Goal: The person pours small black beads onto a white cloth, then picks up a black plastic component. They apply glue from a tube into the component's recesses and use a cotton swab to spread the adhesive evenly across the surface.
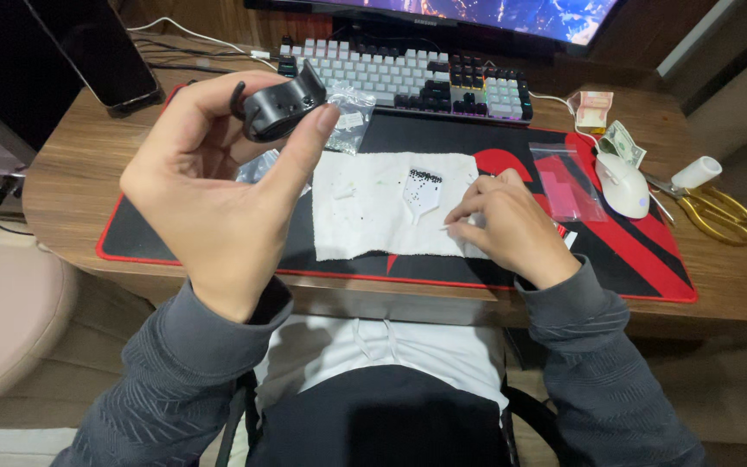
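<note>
Wooden table (71, 186) carries a red-and-black mat (633, 251) and keyboard (408, 79). Left hand (209, 186) pinches a black plastic part (280, 108) upper left; right hand (507, 227) pinches something tiny on the white cloth (373, 207).

A clear rectangular plastic bag (569, 182) lay on the red-and-black mat; a lit monitor screen (512, 13) stood behind the keyboard.
</note>
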